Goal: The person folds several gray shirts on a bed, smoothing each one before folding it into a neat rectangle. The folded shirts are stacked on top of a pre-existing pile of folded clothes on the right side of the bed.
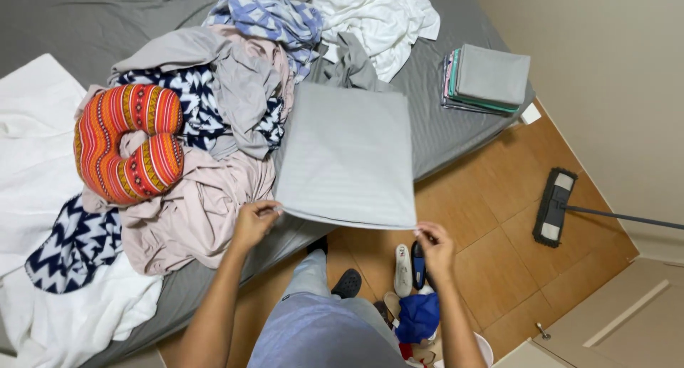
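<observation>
Both hands, left hand and right hand, pinch the near corners of a grey folded cloth mid-fold above the bed, seemingly needing another fold next.

Both bare forearms reach forward toward twelve o'clock from the bottom of the view, elbows bent. The left hand sits at about eleven o'clock, fingers pinched shut. The right hand sits at one o'clock, slightly nearer the body, pinched likewise.
</observation>
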